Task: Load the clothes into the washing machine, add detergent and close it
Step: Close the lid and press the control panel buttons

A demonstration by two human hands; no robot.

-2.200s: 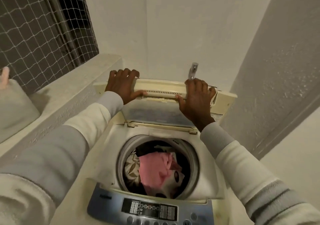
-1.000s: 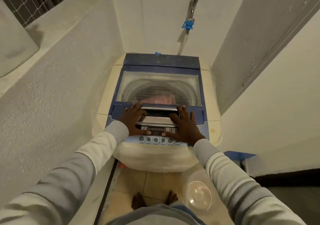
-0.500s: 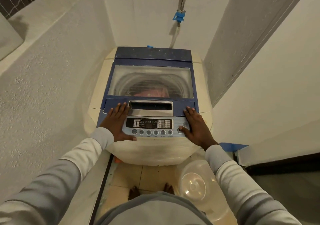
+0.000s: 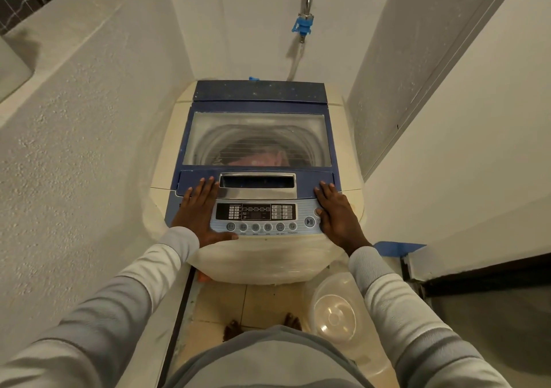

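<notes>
- The pink clothes (image 4: 258,159) lie inside the washing machine (image 4: 167,161), seen through the clear window of the lid (image 4: 259,113), which is down flat.
- Loading and closing look done; I cannot tell about the soap.
- The left hand (image 4: 198,211) and right hand (image 4: 335,213) lie flat, fingers straight, holding nothing, beside the smooth button panel (image 4: 262,216).
- A round see-through tub (image 4: 334,313) sits on the tiled floor (image 4: 220,301).
- The walls (image 4: 74,149) look bumpy.

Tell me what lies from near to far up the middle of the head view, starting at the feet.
Feet → control panel → lid handle → lid window → blue tap fitting.
</notes>
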